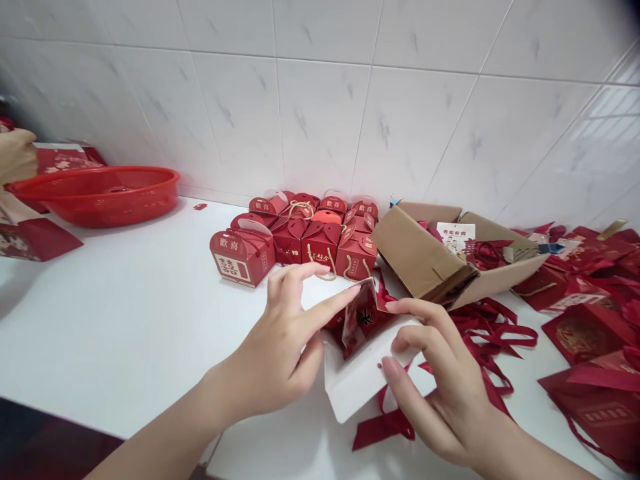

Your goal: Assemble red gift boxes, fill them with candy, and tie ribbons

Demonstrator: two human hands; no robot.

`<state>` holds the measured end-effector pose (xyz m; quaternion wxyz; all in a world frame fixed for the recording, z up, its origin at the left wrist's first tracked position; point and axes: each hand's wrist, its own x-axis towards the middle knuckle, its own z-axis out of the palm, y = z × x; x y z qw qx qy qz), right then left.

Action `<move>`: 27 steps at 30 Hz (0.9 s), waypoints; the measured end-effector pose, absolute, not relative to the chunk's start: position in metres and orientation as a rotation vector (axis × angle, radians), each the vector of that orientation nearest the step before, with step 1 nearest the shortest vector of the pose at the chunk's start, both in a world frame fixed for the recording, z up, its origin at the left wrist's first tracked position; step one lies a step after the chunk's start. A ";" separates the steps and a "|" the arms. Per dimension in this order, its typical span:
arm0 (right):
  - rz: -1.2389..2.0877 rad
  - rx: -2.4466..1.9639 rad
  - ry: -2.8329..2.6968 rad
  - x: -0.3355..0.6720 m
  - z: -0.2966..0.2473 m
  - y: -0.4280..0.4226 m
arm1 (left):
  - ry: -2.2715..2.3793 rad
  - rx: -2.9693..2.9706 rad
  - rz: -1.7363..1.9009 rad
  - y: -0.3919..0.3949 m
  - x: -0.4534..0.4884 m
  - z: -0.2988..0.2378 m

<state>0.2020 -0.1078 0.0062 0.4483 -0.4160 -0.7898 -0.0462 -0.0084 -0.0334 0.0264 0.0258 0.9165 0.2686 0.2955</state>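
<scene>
White wall tiles (320, 100) back a white tabletop (125, 320). A red basket (95, 193) sits far left, and a cluster of finished red boxes (300, 240) stands by the wall.

Just in front of them, near the tabletop's front edge, both hands hold a half-folded box (360, 373), red outside and white inside. The left hand (280, 347) has its fingers (325, 310) clamped on the upper white flap, forefinger laid along it and thumb below. The right hand (440, 393) has its fingers (405, 347) closed on the lower panel beside the red printed flap.

The thin card could crease off its fold line or tear if the two grips pull against each other. A loose red ribbon (385, 427) lies under the panel and might get trapped in a fold. Further right are an open cardboard carton (425, 260) and flat red blanks (585, 333). A wide sweep of the right arm could drag these about.
</scene>
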 end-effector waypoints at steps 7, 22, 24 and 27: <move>-0.113 -1.192 -1.970 0.198 0.013 -0.118 | 0.782 2.944 0.719 -0.039 -0.007 0.033; -0.218 -1.140 -2.028 0.184 0.009 -0.134 | 1.212 2.984 0.864 -0.059 0.037 0.043; -0.234 -1.168 -2.009 0.186 0.010 -0.133 | 1.220 3.027 0.824 -0.056 0.040 0.043; -0.251 -1.203 -1.976 0.188 0.010 -0.132 | 1.190 3.072 0.719 -0.053 0.044 0.044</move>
